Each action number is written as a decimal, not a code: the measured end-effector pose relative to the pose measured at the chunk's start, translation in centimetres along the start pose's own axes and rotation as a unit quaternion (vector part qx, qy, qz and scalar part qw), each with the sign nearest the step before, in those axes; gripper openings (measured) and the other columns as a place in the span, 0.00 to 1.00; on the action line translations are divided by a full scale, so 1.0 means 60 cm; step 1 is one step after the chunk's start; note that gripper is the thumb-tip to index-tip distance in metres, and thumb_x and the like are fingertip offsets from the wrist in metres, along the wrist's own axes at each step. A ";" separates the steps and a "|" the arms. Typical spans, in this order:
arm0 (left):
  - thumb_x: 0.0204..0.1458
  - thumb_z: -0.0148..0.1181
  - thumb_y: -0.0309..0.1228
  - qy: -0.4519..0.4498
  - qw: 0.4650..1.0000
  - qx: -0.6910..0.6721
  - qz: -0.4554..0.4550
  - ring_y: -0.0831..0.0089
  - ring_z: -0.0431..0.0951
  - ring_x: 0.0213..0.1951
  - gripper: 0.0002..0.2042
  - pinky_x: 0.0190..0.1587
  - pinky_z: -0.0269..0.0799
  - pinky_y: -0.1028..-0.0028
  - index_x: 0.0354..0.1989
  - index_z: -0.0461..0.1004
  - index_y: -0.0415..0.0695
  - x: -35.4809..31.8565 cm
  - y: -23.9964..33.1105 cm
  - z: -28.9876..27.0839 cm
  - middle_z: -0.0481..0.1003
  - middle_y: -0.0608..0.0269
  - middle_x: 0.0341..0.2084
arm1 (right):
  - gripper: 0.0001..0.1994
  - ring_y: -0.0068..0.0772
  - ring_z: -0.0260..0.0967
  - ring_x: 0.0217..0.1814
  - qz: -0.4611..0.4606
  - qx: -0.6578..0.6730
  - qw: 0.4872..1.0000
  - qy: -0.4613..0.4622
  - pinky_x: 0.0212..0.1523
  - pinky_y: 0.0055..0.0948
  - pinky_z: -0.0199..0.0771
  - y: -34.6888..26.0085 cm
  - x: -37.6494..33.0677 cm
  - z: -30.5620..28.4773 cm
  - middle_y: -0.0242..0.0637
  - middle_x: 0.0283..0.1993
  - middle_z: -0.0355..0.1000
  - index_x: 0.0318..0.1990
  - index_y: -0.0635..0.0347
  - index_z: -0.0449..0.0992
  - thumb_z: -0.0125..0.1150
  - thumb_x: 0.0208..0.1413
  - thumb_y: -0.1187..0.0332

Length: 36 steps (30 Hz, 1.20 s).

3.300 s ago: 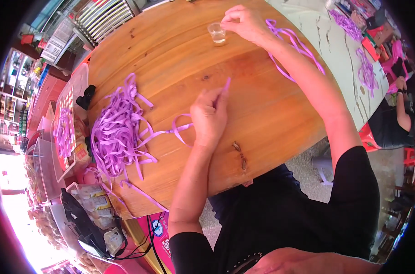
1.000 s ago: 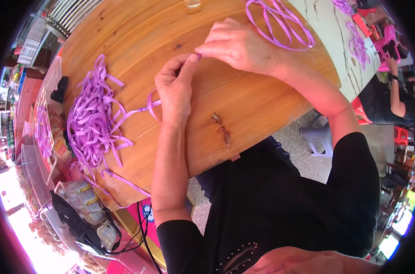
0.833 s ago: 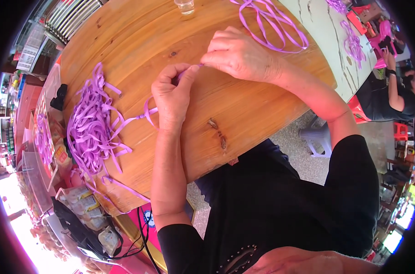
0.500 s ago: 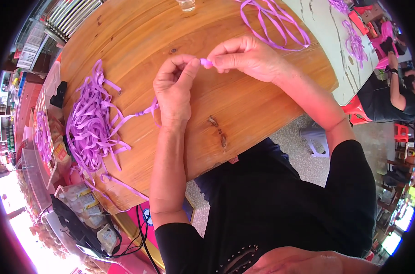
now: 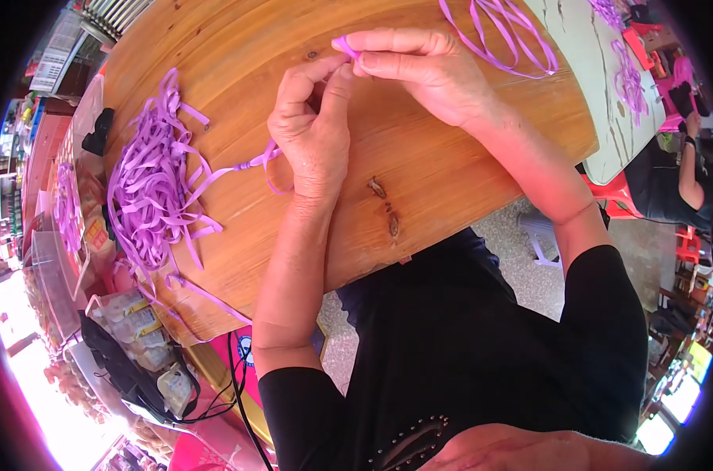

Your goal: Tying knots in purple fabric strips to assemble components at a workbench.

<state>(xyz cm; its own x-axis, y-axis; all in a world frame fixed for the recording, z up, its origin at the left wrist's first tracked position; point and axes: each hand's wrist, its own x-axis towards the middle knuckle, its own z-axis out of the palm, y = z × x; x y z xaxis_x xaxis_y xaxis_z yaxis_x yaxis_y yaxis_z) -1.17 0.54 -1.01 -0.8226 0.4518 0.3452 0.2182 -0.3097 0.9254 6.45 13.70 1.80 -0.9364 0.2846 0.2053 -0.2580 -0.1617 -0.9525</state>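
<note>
Head view: the left hand (image 5: 312,125), fingers curled, thumb and forefinger nearly together, grips a purple ribbon (image 5: 343,46); the right hand (image 5: 439,74) pinches its folded end between thumb and fingers, above the wooden table (image 5: 451,180), right of a ribbon heap (image 5: 154,188).

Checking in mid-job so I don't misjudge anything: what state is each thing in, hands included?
Left hand: closed, thumb and index fingertips together at the held ribbon.
Right hand: closed, pinching the held ribbon.
Held ribbon: bent at the fingertips.
Ribbon pile: tangled, heaped.
Ribbon loops: loose, spread out.
Wooden table: bearing pile and loops.
Grey stool: partly hidden.
</note>
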 end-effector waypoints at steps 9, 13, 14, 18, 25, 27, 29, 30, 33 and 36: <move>0.49 0.62 0.22 -0.014 0.992 -0.075 -0.096 0.86 0.68 0.30 0.04 0.35 0.64 0.85 0.34 0.77 0.38 -0.005 0.005 0.007 0.74 0.71 0.27 | 0.12 0.37 0.70 0.31 -0.317 -0.489 0.812 0.005 0.34 0.31 0.70 0.017 0.003 -0.019 0.35 0.27 0.72 0.41 0.54 0.79 0.60 0.47 0.75; 0.49 0.63 0.22 -0.013 0.989 -0.077 -0.122 0.85 0.71 0.31 0.04 0.36 0.66 0.85 0.33 0.77 0.37 -0.003 0.008 0.005 0.76 0.68 0.27 | 0.12 0.35 0.70 0.33 -0.319 -0.492 0.810 0.025 0.38 0.34 0.68 0.009 -0.004 -0.010 0.32 0.30 0.72 0.41 0.53 0.77 0.62 0.46 0.72; 0.49 0.63 0.22 -0.011 0.989 -0.075 -0.127 0.85 0.71 0.31 0.04 0.36 0.66 0.85 0.33 0.77 0.37 -0.003 0.009 0.005 0.76 0.68 0.27 | 0.09 0.35 0.70 0.36 -0.258 -0.489 0.833 0.014 0.40 0.33 0.69 -0.011 -0.009 -0.005 0.35 0.33 0.73 0.38 0.58 0.75 0.62 0.47 0.72; 0.49 0.62 0.21 -0.022 0.987 -0.107 -0.114 0.83 0.71 0.32 0.03 0.38 0.66 0.84 0.32 0.77 0.37 -0.005 0.012 0.006 0.76 0.67 0.27 | 0.08 0.27 0.71 0.40 -0.058 -0.302 0.951 0.025 0.43 0.26 0.69 -0.015 -0.020 0.004 0.36 0.35 0.73 0.35 0.62 0.70 0.63 0.50 0.73; 0.52 0.58 0.23 -0.060 0.971 -0.174 -0.153 0.83 0.70 0.30 0.06 0.34 0.62 0.85 0.37 0.76 0.37 -0.015 0.020 0.000 0.75 0.68 0.28 | 0.08 0.21 0.69 0.42 0.012 -0.134 0.988 -0.076 0.44 0.22 0.69 -0.029 -0.014 -0.022 0.32 0.38 0.73 0.40 0.64 0.73 0.60 0.52 0.76; 0.52 0.58 0.23 -0.065 0.970 -0.166 -0.167 0.83 0.70 0.33 0.05 0.38 0.63 0.84 0.36 0.76 0.36 -0.018 0.025 -0.003 0.75 0.68 0.29 | 0.09 0.27 0.71 0.41 -0.213 -0.308 0.917 -0.136 0.44 0.25 0.70 -0.030 -0.017 -0.028 0.35 0.39 0.74 0.42 0.63 0.74 0.58 0.53 0.78; 0.52 0.59 0.23 -0.069 0.968 -0.157 -0.181 0.83 0.70 0.36 0.05 0.42 0.63 0.83 0.35 0.77 0.36 -0.019 0.033 -0.003 0.75 0.68 0.30 | 0.08 0.30 0.70 0.41 -0.185 -0.335 0.918 -0.102 0.43 0.27 0.69 -0.046 -0.027 -0.015 0.36 0.38 0.73 0.40 0.63 0.75 0.58 0.51 0.78; 0.51 0.59 0.23 -0.067 0.973 -0.116 -0.188 0.83 0.70 0.35 0.05 0.41 0.64 0.84 0.35 0.76 0.36 -0.018 0.038 -0.001 0.75 0.68 0.30 | 0.08 0.33 0.70 0.40 -0.158 -0.361 0.917 -0.069 0.43 0.29 0.68 -0.049 -0.032 -0.010 0.36 0.37 0.73 0.39 0.62 0.75 0.58 0.50 0.78; 0.51 0.60 0.24 -0.066 0.975 -0.066 -0.204 0.84 0.69 0.32 0.06 0.37 0.63 0.85 0.35 0.76 0.35 -0.016 0.034 -0.003 0.75 0.68 0.28 | 0.09 0.37 0.68 0.40 -0.411 -0.636 0.648 -0.077 0.41 0.31 0.65 -0.012 -0.016 -0.037 0.37 0.35 0.72 0.37 0.62 0.76 0.58 0.46 0.77; 0.51 0.60 0.24 -0.067 0.971 -0.039 -0.228 0.86 0.66 0.25 0.06 0.29 0.59 0.85 0.35 0.76 0.34 -0.012 0.031 -0.009 0.73 0.70 0.24 | 0.10 0.34 0.66 0.40 -0.456 -0.614 0.639 -0.082 0.41 0.31 0.62 -0.002 -0.005 -0.045 0.33 0.34 0.71 0.37 0.60 0.77 0.57 0.44 0.75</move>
<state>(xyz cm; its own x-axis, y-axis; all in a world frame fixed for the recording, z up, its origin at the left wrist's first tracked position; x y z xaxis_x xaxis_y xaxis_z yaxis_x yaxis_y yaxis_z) -0.44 -0.83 0.37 -0.7469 0.6607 -0.0752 -0.1972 -0.1121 0.9739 7.43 16.21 1.26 -0.5681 -0.3882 0.7256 -0.4283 0.8924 0.1421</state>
